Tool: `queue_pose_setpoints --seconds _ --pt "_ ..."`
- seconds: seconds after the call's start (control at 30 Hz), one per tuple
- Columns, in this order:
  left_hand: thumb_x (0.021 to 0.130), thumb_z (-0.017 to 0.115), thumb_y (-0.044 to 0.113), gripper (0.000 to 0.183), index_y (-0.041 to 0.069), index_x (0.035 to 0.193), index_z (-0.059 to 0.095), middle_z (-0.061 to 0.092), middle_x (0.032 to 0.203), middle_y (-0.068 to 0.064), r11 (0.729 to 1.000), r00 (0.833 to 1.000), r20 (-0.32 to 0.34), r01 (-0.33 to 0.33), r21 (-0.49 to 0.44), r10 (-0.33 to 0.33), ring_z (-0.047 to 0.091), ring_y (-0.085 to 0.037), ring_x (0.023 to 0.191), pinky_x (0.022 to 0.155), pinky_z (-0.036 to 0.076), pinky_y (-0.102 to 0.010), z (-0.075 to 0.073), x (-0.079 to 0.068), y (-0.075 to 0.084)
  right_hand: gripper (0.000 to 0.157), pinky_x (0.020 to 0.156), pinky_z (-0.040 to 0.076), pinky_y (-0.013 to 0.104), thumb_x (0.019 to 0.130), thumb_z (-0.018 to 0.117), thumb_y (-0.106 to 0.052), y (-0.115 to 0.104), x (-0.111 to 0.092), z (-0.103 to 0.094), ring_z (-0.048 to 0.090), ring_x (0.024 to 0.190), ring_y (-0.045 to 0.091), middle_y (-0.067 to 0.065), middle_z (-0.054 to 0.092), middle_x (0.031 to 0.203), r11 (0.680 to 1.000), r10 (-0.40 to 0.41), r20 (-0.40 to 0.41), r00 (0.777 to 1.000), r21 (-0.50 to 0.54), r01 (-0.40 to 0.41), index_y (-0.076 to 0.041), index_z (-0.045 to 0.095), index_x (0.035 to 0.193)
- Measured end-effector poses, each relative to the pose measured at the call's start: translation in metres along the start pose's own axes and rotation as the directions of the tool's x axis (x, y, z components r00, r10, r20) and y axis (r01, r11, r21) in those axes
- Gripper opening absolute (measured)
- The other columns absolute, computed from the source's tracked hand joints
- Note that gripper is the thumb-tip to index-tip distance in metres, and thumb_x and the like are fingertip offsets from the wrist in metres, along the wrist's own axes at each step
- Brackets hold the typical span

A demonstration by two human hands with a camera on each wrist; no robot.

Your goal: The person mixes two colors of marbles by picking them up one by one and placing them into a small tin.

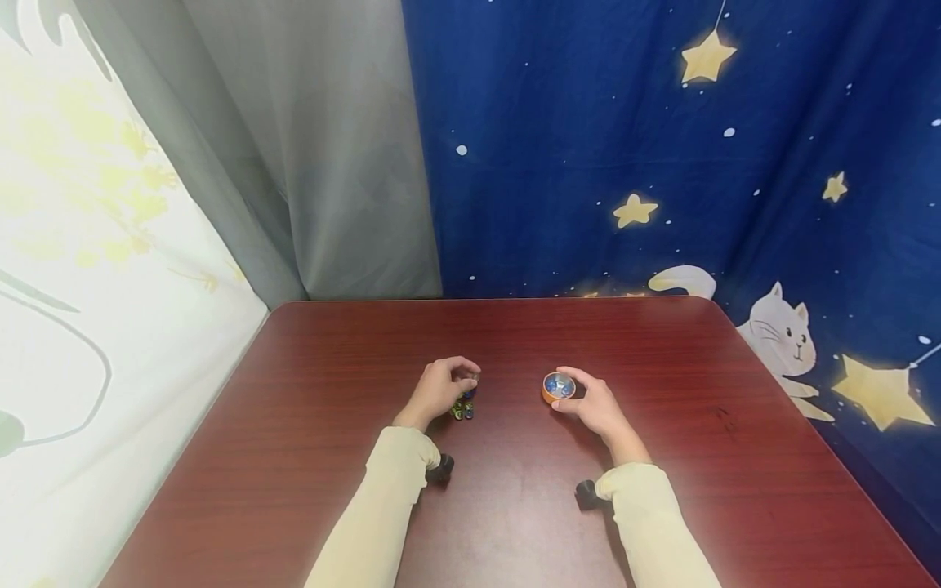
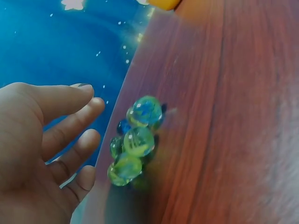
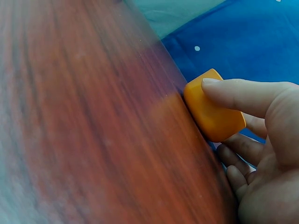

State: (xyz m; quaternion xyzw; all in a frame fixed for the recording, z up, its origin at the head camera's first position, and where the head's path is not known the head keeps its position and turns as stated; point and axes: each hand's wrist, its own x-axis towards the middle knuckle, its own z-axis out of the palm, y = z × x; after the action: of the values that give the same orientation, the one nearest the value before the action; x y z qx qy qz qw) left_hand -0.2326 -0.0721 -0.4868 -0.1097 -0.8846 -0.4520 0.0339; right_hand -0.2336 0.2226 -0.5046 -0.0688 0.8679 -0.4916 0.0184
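A small group of glass marbles [image 2: 139, 141], green, yellow-green and blue, sits on the table in the left wrist view. My left hand [image 1: 439, 390] hovers beside and partly over them, its fingers loosely bent, and no marble shows between thumb and fingers in the left wrist view. In the head view some marbles [image 1: 461, 408] are partly hidden under this hand. My right hand [image 1: 599, 408] grips a small round orange bowl [image 3: 210, 112] between thumb and fingers, low on the tabletop. Blue and clear shiny contents [image 1: 559, 385] show inside the bowl; their exact kind is too small to tell.
A dark red wooden table [image 1: 507, 490] lies beneath both hands, with its far edge in front of a grey curtain [image 1: 360, 163] and a blue starry curtain [image 1: 544, 147]. A pale printed cloth [image 1: 110, 245] hangs at the left.
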Motion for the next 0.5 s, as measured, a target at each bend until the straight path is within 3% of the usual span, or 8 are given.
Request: queue_pose_setpoints --seconds 0.5 --pt "0.087 0.073 0.01 0.016 0.01 0.103 0.073 0.066 0.081 0.005 0.999 0.999 0.029 -0.033 -0.003 0.033 0.06 -0.012 0.07 0.067 0.049 -0.03 0.0059 0.0074 0.0054 0.065 0.102 0.031 0.054 0.072 0.081 -0.008 -0.0013 0.0055 0.0044 0.05 0.117 0.033 0.014 0.063 0.123 1.0 0.016 -0.012 1.0 -0.014 -0.017 -0.014 0.059 0.133"
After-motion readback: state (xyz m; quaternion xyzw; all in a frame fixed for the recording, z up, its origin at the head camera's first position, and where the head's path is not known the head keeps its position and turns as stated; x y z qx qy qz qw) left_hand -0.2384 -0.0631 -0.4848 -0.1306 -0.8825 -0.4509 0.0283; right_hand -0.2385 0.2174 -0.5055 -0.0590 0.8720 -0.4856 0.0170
